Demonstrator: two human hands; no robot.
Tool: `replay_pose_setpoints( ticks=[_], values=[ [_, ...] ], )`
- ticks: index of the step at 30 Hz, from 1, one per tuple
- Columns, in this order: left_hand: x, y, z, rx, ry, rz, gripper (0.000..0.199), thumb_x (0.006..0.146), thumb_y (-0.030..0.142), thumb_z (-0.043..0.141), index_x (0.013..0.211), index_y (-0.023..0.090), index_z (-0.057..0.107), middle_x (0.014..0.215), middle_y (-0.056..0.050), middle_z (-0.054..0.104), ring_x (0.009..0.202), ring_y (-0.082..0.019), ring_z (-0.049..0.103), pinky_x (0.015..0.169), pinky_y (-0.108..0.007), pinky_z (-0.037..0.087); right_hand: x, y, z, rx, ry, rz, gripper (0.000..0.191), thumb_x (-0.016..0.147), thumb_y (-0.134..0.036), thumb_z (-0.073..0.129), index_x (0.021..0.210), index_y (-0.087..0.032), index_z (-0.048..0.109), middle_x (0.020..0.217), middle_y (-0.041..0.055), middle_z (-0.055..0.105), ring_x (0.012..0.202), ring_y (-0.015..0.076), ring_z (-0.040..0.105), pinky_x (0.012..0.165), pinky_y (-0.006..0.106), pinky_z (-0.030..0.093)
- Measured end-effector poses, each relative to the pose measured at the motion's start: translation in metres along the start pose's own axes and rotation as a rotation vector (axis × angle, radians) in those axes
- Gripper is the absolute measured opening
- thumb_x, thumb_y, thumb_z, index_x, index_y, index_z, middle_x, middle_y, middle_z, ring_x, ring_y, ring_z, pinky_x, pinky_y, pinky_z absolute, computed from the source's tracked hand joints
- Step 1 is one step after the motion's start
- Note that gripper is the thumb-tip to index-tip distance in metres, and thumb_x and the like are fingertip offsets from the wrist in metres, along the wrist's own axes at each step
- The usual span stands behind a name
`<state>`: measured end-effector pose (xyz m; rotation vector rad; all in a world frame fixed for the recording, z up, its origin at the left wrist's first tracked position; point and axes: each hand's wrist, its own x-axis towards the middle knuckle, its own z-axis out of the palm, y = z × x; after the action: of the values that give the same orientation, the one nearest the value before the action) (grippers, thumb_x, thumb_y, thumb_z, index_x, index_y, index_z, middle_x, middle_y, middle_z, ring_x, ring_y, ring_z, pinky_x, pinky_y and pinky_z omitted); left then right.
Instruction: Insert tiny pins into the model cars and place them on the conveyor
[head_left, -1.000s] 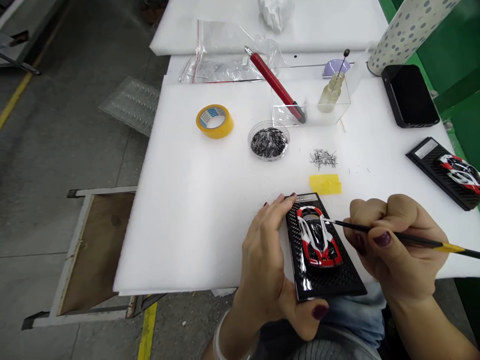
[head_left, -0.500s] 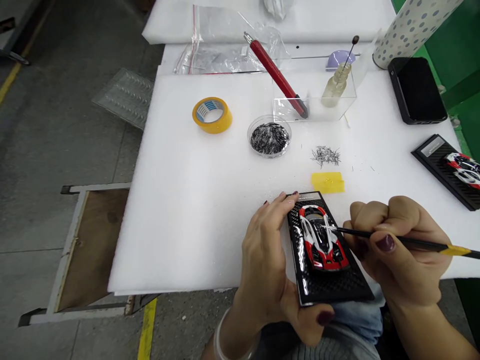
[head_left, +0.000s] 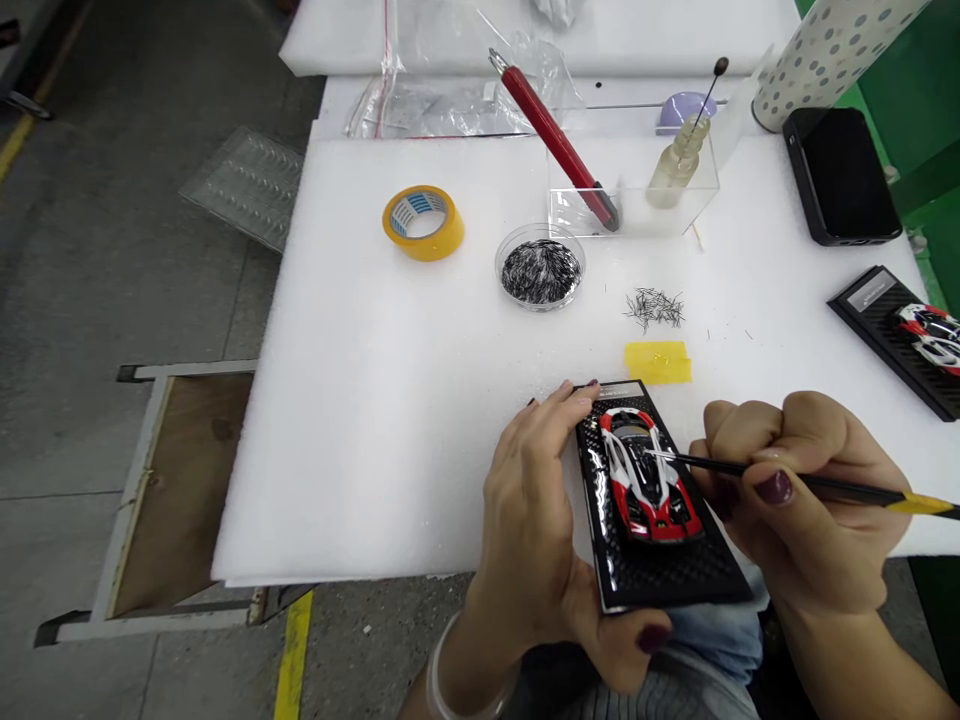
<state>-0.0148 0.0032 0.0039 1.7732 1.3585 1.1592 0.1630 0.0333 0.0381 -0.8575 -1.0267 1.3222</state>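
Observation:
A red, white and black model car (head_left: 651,480) sits on a black carbon-patterned base (head_left: 667,585). My left hand (head_left: 536,530) grips that base by its left side, thumb at the near end and fingertips at the far end. Pinched in my right hand (head_left: 810,500) is a thin black brush-like tool (head_left: 832,486) with a yellow band; its fine pale tip meets the upper middle of the car. Beyond the base lie a piece of yellow tape (head_left: 658,362) and a loose pile of tiny black pins (head_left: 655,308).
On the white foam-topped table (head_left: 337,400) are a yellow tape roll (head_left: 424,223), a round dish of black pins (head_left: 540,272), a clear box with a red pen (head_left: 555,138) and a small bottle (head_left: 677,165), a phone (head_left: 841,177) and a second model car (head_left: 930,335).
The view has shifted very slightly, so the table items sit a little higher in it. Both hands keep their hold, and the tool tip stays at the car.

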Motion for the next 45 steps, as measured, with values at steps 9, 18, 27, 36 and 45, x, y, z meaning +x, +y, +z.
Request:
replay_pose_setpoints(
  ticks=[9,18,27,36,45],
  values=[
    [0.0003,0.0012,-0.0003,-0.009,0.012,-0.017,0.049,0.102,0.032,0.054,0.148,0.028,0.038,0.147,-0.01,0.061,0.147,-0.029,0.05,0.124,-0.059,0.042,-0.0011,0.0002,-0.0015,0.001,-0.032,-0.01,0.01,0.094,-0.018,0.073,0.087,-0.024,0.069,0.066,-0.0002,0.059,0.057,0.0141,0.052,0.048,0.03,0.04],
    [0.0016,-0.0003,0.0003,-0.042,0.016,0.036,0.071,0.094,0.067,0.051,0.148,0.023,0.04,0.147,-0.014,0.06,0.145,-0.034,0.051,0.123,-0.06,0.041,-0.0018,0.0004,-0.0015,0.001,-0.017,-0.017,0.012,0.093,-0.018,0.075,0.085,-0.023,0.068,0.065,0.0008,0.059,0.056,0.0143,0.051,0.049,0.03,0.039],
    [0.0021,-0.0036,0.0002,-0.034,0.022,0.023,0.063,0.094,0.054,0.055,0.148,0.025,0.041,0.147,-0.011,0.062,0.143,-0.034,0.053,0.122,-0.059,0.042,0.0,0.0008,-0.0013,0.01,-0.053,-0.075,0.01,0.093,-0.012,0.071,0.089,-0.021,0.068,0.068,0.0005,0.06,0.058,0.0138,0.052,0.049,0.029,0.041],
    [0.0032,-0.0047,0.0003,-0.015,0.037,0.029,0.079,0.089,0.078,0.046,0.148,0.026,0.041,0.147,-0.011,0.063,0.142,-0.036,0.055,0.117,-0.057,0.046,0.0058,-0.0022,0.0016,-0.002,-0.057,-0.101,0.014,0.091,-0.008,0.071,0.085,-0.019,0.067,0.065,-0.0005,0.058,0.055,0.0138,0.05,0.047,0.029,0.037],
    [0.004,-0.0042,-0.0005,-0.021,0.025,0.021,0.079,0.09,0.079,0.043,0.149,0.026,0.039,0.147,-0.013,0.061,0.142,-0.035,0.054,0.117,-0.056,0.046,0.0071,-0.0011,0.001,-0.02,-0.072,-0.133,0.013,0.09,-0.007,0.071,0.085,-0.017,0.065,0.067,-0.0017,0.059,0.056,0.0114,0.05,0.046,0.029,0.037]
  ],
)
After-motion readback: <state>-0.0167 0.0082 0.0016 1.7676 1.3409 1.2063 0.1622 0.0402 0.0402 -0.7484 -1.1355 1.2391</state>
